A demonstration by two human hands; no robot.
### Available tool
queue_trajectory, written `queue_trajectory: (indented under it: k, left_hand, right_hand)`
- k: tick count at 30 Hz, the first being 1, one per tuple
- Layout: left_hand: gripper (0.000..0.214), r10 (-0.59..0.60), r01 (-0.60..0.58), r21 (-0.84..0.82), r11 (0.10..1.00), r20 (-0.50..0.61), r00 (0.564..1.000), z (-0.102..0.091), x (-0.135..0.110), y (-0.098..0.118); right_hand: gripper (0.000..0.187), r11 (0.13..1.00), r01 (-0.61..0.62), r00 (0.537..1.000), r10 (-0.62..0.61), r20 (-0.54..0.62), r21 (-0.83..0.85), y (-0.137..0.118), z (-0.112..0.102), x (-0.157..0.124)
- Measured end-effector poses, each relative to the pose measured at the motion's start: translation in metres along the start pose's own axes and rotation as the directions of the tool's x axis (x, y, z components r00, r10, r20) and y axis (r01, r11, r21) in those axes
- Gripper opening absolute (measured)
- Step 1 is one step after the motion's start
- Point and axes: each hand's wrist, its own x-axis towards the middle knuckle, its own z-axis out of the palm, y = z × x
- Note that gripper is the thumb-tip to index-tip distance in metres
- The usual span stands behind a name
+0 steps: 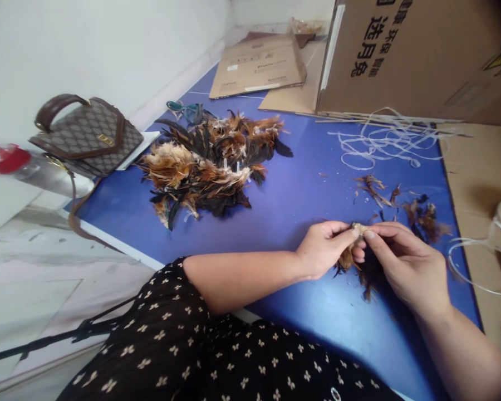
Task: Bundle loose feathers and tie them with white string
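My left hand (326, 248) and my right hand (407, 263) meet over the blue table (304, 167), both pinching the pale quill end of a small bunch of brown and black feathers (350, 257). The feather tips hang down between and below the two hands. A few loose feathers (420, 214) lie just beyond my right hand. A large heap of tied feather bundles (211, 164), brown, tan and black, rests further left on the table.
White plastic strings (384, 139) lie tangled in front of a large cardboard box (413, 55). Flattened cardboard (256, 64) lies at the far end. A brown patterned handbag (86, 133) sits at the left edge beside a clear bottle with a red cap (33, 167).
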Motion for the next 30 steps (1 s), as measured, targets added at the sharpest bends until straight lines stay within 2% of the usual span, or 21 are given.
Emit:
queue_trajectory:
  k: [3,7,11,15,21,27,30]
  left_hand:
    - [0.043,0.009,-0.007,0.091,0.996,-0.029,1.000,0.0011,-0.0040,0.0069]
    - [0.041,0.004,0.001,0.142,0.990,-0.040,0.999,0.0031,-0.0074,0.0109]
    - [0.041,-0.008,0.013,0.156,0.988,-0.034,0.999,0.0038,-0.0084,0.0118]
    - [0.037,-0.034,0.039,0.110,0.993,-0.039,0.999,0.0030,-0.0072,0.0105]
    - [0.028,-0.044,0.046,0.057,0.997,-0.027,0.999,0.0016,-0.0054,0.0074]
    - [0.044,-0.036,0.035,-0.075,0.997,-0.006,0.999,0.0010,-0.0039,0.0040]
    - [0.045,-0.041,0.041,-0.079,0.996,0.003,0.999,-0.0003,-0.0032,0.0029]
  right_hand:
    - [0.019,0.991,0.057,0.997,-0.062,-0.037,-0.120,0.0009,-0.0008,0.0007]
    - [0.019,0.987,0.088,0.992,-0.099,-0.078,-0.132,0.0013,-0.0011,0.0004]
    - [0.009,0.956,0.209,0.970,-0.229,-0.079,-0.205,-0.0045,0.0005,0.0014]
    - [0.011,0.938,0.273,0.956,-0.289,-0.050,-0.215,-0.0080,0.0015,0.0026]
    - [0.032,0.916,0.311,0.941,-0.334,-0.052,-0.255,-0.0054,0.0015,0.0008]
    - [0.023,0.920,0.320,0.938,-0.342,-0.063,-0.228,-0.0047,0.0033,0.0009]
    - [0.021,0.923,0.323,0.938,-0.342,-0.059,-0.211,-0.0022,0.0026,0.0009]
